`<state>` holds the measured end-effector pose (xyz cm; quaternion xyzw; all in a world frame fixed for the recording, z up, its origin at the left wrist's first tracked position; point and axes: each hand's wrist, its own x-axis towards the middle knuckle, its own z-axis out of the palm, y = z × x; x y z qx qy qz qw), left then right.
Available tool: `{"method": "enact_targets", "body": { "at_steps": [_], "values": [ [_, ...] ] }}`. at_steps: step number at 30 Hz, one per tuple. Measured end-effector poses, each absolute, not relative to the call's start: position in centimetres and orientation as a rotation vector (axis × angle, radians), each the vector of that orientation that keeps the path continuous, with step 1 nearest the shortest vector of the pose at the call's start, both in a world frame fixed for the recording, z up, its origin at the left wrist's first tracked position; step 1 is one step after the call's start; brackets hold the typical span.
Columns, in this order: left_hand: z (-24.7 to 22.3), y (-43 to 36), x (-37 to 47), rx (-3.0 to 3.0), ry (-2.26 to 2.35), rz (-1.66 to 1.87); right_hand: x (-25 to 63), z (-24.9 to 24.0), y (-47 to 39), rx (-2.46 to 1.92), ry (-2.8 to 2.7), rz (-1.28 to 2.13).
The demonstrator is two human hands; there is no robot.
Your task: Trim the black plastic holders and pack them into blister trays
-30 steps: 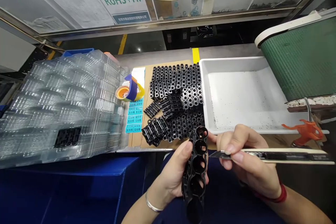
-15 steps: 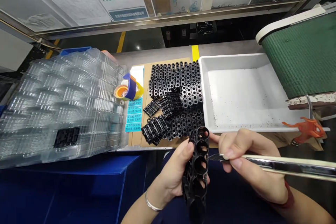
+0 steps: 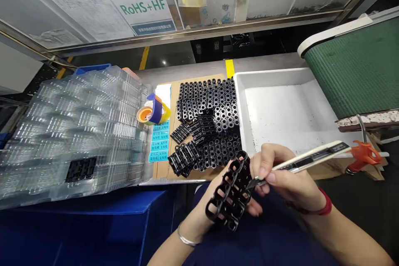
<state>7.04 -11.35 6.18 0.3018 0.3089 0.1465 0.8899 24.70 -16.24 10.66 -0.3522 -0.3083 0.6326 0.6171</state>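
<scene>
My left hand (image 3: 208, 194) is closed around a black plastic part with rows of round holes (image 3: 229, 193), held tilted in front of my lap. Most of its fingers are hidden behind the part. In my right hand (image 3: 274, 172) is a utility knife (image 3: 311, 158) with a pale handle, pinched close to the blade. The dark blade tip is at the right side of the black part; whether it touches cannot be made out. Just beyond the hands, many similar black parts (image 3: 205, 104) lie in rows and loose piles on cardboard (image 3: 160, 170).
Left stand stacked clear plastic trays (image 3: 81, 120), with one black piece (image 3: 81, 169) in them, above a blue bin (image 3: 93, 224). A tape roll (image 3: 146, 114) sits on blue labels (image 3: 159, 146). To the right are a white tray (image 3: 280, 112), a green conveyor belt (image 3: 355, 62) and an orange-handled tool (image 3: 366, 154).
The black part has turned in my left hand, so its broad face now shows. The knife's handle end has swung upward, and its blade has moved slightly toward the part's lower right.
</scene>
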Motion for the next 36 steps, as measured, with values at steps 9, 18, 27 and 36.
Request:
{"method": "enact_targets", "body": {
  "at_steps": [9, 18, 27, 36],
  "values": [
    [7.3, -10.3, 6.6, 1.454, 0.503, 0.709, 24.0, 11.4, -16.6, -0.947, -0.503, 1.398],
    [10.1, -10.3, 6.4, 1.583, 0.574, 0.601, 22.7, 13.9, -18.4, -1.295, -1.212, 0.914],
    [10.8, -10.6, 6.3, 1.623, 0.628, 0.594, 22.7, 13.6, -18.4, -1.386, -1.49, 0.8],
    [10.1, -10.4, 5.9, 1.727, 0.634, 0.62, 22.9, 14.8, -17.3, -1.412, -1.616, 0.725]
  ]
}}
